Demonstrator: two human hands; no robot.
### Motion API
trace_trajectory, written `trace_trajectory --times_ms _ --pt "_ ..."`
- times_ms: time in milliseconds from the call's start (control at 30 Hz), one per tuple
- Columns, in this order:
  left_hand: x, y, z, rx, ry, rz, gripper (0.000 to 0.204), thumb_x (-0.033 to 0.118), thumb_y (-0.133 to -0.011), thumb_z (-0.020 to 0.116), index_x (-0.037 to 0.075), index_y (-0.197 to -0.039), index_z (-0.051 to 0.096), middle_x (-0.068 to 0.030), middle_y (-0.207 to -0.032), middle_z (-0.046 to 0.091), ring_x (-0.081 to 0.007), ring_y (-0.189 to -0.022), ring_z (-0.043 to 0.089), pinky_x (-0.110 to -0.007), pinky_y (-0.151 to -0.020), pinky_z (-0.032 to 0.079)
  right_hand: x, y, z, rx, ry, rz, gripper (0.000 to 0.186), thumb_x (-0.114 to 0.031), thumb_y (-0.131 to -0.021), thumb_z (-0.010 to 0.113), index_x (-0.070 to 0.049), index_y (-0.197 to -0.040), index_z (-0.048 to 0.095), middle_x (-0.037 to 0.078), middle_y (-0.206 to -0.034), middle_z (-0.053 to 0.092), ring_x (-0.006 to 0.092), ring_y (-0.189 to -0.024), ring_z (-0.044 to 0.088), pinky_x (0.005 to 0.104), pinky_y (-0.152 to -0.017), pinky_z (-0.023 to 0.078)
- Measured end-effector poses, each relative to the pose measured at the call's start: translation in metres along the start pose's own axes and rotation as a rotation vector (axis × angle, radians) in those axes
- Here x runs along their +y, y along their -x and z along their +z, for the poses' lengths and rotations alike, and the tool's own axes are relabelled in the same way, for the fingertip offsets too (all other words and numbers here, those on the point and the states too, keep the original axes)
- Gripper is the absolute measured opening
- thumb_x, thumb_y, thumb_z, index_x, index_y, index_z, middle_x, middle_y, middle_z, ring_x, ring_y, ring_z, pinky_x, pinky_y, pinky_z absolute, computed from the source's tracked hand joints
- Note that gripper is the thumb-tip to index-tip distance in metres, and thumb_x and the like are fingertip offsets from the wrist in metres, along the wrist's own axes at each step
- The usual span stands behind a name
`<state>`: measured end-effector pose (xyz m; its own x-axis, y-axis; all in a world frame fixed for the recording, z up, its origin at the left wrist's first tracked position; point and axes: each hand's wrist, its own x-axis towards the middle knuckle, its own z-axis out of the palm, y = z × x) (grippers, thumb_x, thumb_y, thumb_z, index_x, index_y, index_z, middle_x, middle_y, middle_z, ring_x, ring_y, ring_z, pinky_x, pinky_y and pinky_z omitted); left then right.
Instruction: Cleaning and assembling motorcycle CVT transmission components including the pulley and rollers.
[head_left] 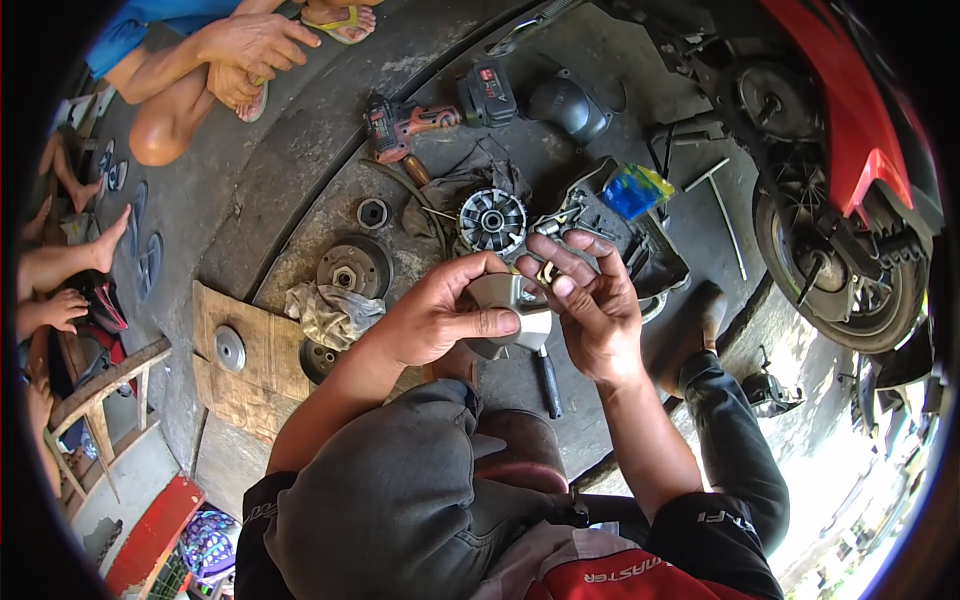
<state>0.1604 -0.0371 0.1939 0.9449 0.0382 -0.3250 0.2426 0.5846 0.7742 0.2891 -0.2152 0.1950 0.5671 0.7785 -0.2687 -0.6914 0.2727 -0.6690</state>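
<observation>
My left hand (440,312) is closed around a silver metal plate (530,325) with a raised middle, its thumb lying along the near face. It looks like the ramp plate of a scooter variator. At the plate's right edge, my right hand (592,300) pinches a small brass-coloured piece (545,273) between thumb and fingertips, its other fingers bent upward. The piece's exact kind is too small to make out. Just beyond both hands, a round finned variator pulley (492,221) lies on the floor. A hammer (548,383) lies below the plate, its head hidden.
A red impact wrench (405,125), a battery (487,92) and a dark cover (572,107) lie at the back. Clutch drum (355,265), rag (333,312) and cardboard (250,350) are left. A scooter wheel (835,270), T-handle wrench (722,205) and engine cover (668,270) stand right. Several people sit left.
</observation>
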Motion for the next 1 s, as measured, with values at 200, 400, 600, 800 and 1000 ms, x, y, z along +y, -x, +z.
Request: trace_trajectory --times_ms 200,400,600,800,1000 --pt "0.006 0.003 -0.001 0.016 -0.053 0.008 0.028 0.011 -0.092 0.081 0.007 -0.109 0.06 0.0046 -0.095 0.061 -0.0045 -0.09 0.056 -0.025 -0.082 0.046 0.003 -0.003 0.012 0.06 0.286 -0.055 0.048 0.009 -0.101 0.058 0.0 -0.145 0.04 0.024 -0.131 0.069 0.0268 -0.123 0.067 0.0377 -0.106 0.052" --pt "0.002 0.006 -0.004 0.027 -0.156 0.087 0.03 0.017 -0.095 0.081 0.004 -0.11 0.059 0.0008 -0.094 0.063 -0.0058 -0.088 0.059 -0.025 -0.077 0.052 0.002 0.004 0.018 0.076 0.429 0.005 0.054 0.006 -0.102 0.059 0.001 -0.152 0.038 0.023 -0.135 0.068 0.0202 -0.123 0.065 0.0331 -0.108 0.049" --pt "-0.023 0.001 -0.002 0.183 -0.126 0.218 0.031 0.016 -0.095 0.08 0.004 -0.116 0.06 0.0003 -0.095 0.064 -0.0078 -0.09 0.06 -0.027 -0.079 0.052 0.024 0.011 0.018 0.137 0.367 0.09 0.062 -0.002 -0.107 0.052 0.001 -0.163 0.024 0.02 -0.147 0.06 0.0201 -0.136 0.054 0.0346 -0.114 0.042" --pt "-0.05 0.017 -0.024 0.191 -0.355 -0.049 0.04 0.014 -0.095 0.079 0.0 -0.128 0.062 -0.005 -0.113 0.07 -0.0087 -0.101 0.064 -0.028 -0.088 0.053 0.033 -0.02 -0.053 0.313 1.254 -0.037 0.026 -0.012 -0.101 0.065 -0.003 -0.125 0.07 0.017 -0.117 0.075 0.0248 -0.108 0.073 0.0358 -0.095 0.055" --pt "-0.06 0.01 -0.025 0.236 -0.196 -0.136 0.046 0.013 -0.096 0.077 -0.002 -0.136 0.059 -0.0054 -0.116 0.068 -0.0117 -0.108 0.062 -0.028 -0.096 0.049 0.04 -0.091 -0.174 0.46 1.691 -0.102 0.027 -0.03 -0.091 0.074 -0.007 -0.104 0.078 0.017 -0.103 0.075 0.0379 -0.1 0.072 0.0476 -0.088 0.057"
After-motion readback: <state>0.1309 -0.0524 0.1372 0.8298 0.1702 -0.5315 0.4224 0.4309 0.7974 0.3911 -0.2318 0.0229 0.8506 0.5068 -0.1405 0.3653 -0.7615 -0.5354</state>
